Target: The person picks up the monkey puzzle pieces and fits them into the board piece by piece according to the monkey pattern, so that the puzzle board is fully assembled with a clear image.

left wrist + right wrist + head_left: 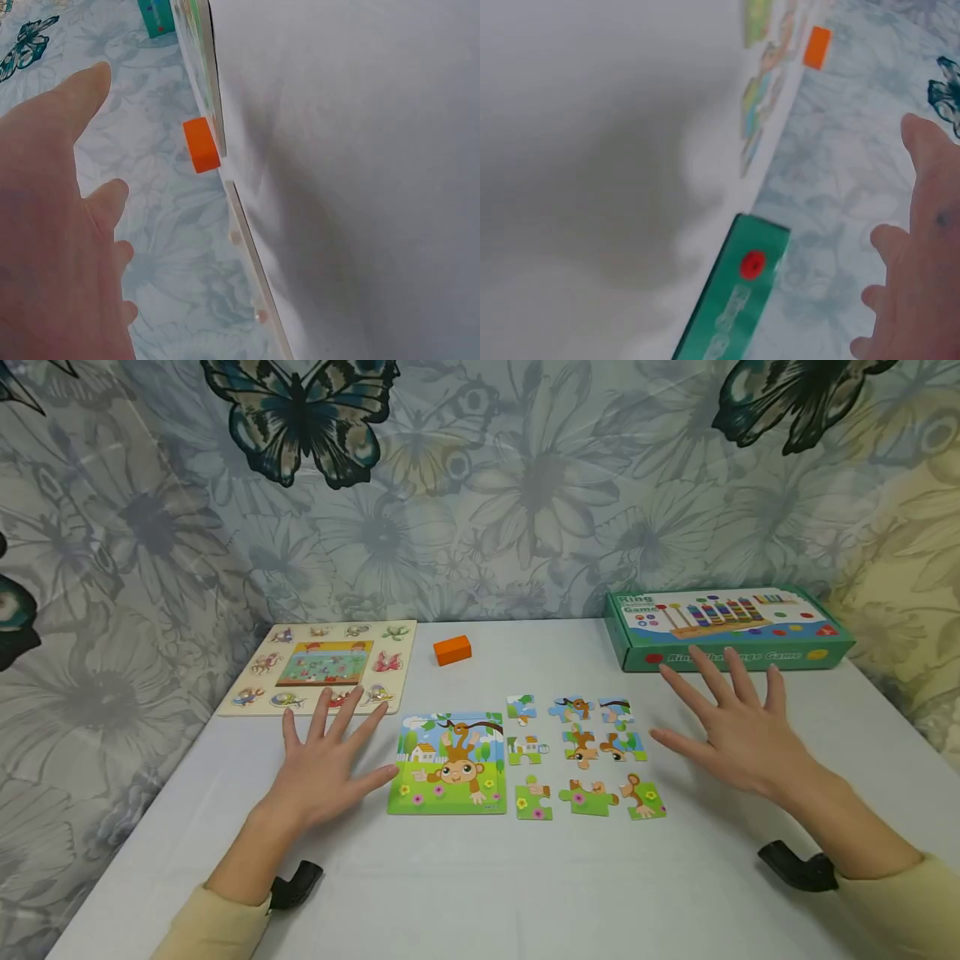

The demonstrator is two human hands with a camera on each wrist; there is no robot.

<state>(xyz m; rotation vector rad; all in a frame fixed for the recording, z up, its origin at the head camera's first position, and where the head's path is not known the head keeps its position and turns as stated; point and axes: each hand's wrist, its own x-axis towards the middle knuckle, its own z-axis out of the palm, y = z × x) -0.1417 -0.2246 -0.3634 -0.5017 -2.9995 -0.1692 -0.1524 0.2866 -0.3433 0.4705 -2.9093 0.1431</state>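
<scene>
My left hand (318,777) is held over the table with its fingers spread, holding nothing. Its thumb tip overlaps the left edge of a square monkey picture board (448,789) in the head view. To the right of that board lie several loose jigsaw pieces (590,800), set out in three rows with gaps between them. Fingers fanned out, my right hand (750,739) hovers right of the pieces and in front of a green game box (720,656). Nothing is in it either. Both wrist views show the hands raised off the white tabletop.
A wooden peg puzzle board (247,681) with sea-animal pieces lies at the back left. Beside it, an orange block (452,650) rests near the back edge. Behind the table hangs a flowered curtain (525,510) with butterfly shapes.
</scene>
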